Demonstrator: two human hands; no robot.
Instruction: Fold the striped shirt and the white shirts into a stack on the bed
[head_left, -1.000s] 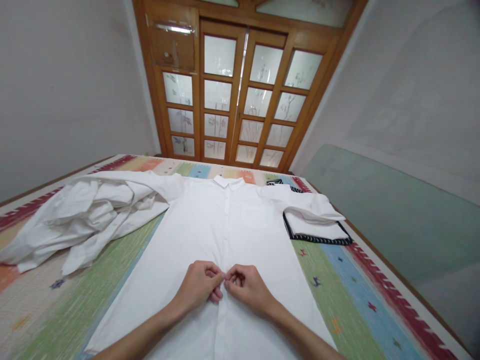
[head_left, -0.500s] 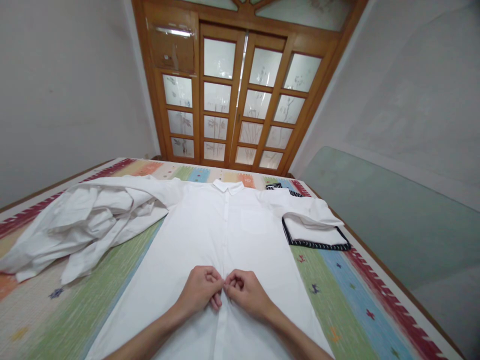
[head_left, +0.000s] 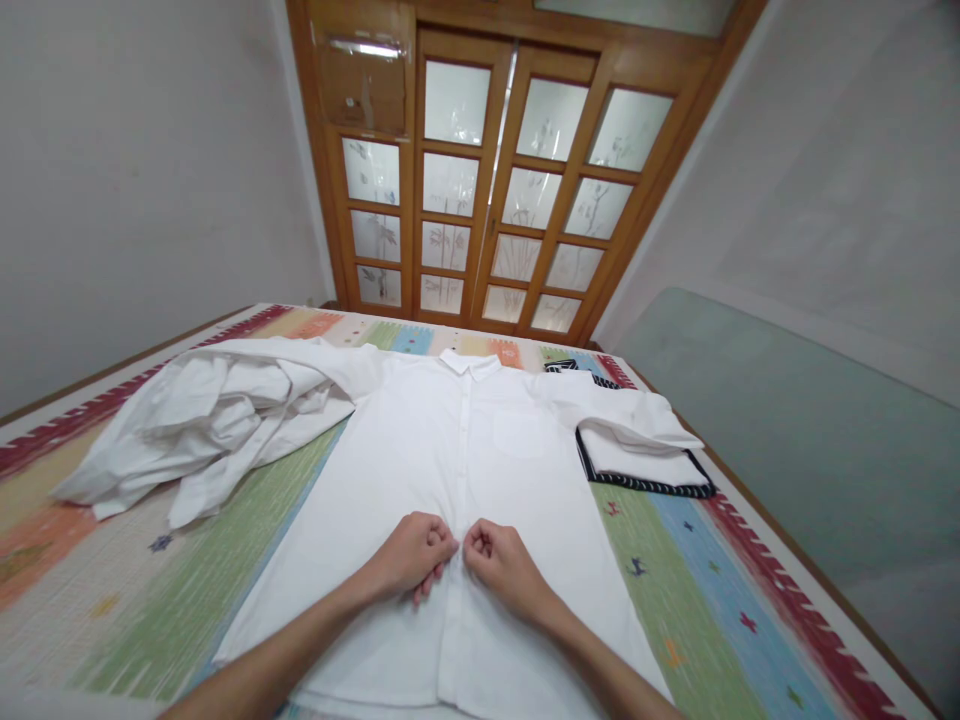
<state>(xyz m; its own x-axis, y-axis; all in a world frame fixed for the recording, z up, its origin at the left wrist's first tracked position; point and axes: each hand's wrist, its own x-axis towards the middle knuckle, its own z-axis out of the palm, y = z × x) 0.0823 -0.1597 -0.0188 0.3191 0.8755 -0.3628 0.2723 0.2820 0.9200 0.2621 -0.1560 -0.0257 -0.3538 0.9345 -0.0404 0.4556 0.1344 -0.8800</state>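
A white collared shirt [head_left: 405, 430] lies spread face up, its collar away from me and its button strip running down the middle. Over the lower part of that strip, my left hand [head_left: 421, 552] pinches the fabric edge between thumb and forefinger. Just across the strip, my right hand [head_left: 496, 560] is closed in a pinch on the shirt front as well. A small gap separates the two sets of fingertips. Any button between them is too small to make out.
Crumpled white clothing [head_left: 225, 420] is heaped on the left. Folded white and black-striped garments [head_left: 645, 478] lie under the shirt's right-hand sleeve. Everything rests on a colourful patterned cover [head_left: 705, 590]. Beyond stand wooden doors with glass panes [head_left: 454, 185]; a pale green panel [head_left: 787, 430] leans at the right.
The view has shifted, so more of the shirt's lower hem shows. My fingertips, which met at the button strip, are now slightly apart.
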